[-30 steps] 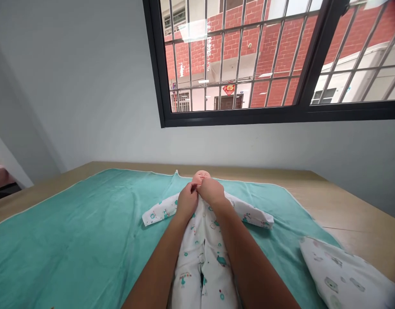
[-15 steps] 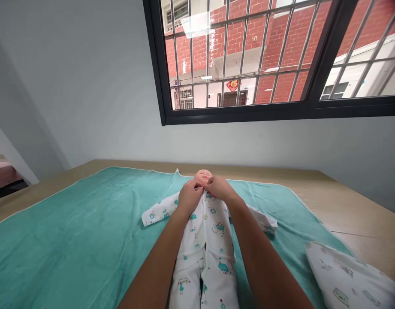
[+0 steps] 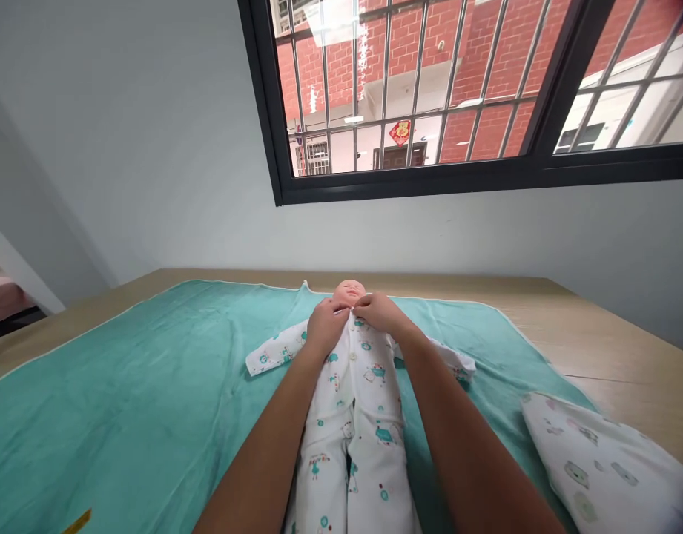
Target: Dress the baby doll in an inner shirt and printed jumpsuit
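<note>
A baby doll [image 3: 348, 291] lies on its back on a teal towel [image 3: 124, 400], head toward the wall. It wears a white romper [image 3: 352, 415] printed with small teal figures, sleeves spread to both sides. My left hand [image 3: 325, 326] and my right hand [image 3: 379, 311] are both at the romper's collar, just under the doll's chin, fingers pinched on the fabric edges. The fingertips almost meet at the front opening. My forearms run along either side of the doll's body.
The towel covers a light wooden table [image 3: 602, 348] set against a pale wall under a barred window [image 3: 430, 89]. A folded white patterned cloth [image 3: 597, 467] lies at the right front. A small yellow tag [image 3: 77, 521] shows at the towel's near left.
Both hands have slid apart a little and up to the neckline, uncovering the romper's chest and its snaps. The view has shifted slightly.
</note>
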{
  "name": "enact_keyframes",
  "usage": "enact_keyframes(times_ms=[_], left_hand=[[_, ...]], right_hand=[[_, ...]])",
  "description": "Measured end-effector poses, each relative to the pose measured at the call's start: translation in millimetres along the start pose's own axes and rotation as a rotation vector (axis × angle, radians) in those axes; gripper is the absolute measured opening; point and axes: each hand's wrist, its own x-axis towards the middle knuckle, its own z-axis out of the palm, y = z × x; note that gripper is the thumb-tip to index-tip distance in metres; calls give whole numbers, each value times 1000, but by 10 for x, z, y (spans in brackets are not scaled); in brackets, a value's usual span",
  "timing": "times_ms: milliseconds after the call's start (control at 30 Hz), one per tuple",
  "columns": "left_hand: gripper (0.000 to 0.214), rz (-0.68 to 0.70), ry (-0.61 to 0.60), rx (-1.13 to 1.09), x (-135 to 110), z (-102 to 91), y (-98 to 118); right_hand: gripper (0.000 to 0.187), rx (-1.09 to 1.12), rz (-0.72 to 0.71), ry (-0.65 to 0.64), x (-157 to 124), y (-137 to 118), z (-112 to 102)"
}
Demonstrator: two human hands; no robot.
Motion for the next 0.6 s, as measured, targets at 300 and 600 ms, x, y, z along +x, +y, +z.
enact_keyframes(times_ms=[300,600], left_hand=[[29,5,-34,11,2,2,-22],[32,-25,-86,103,45,25,-40]], right_hand=[[18,456,7,43,63,250,170],[17,499,33,111,88,269,241]])
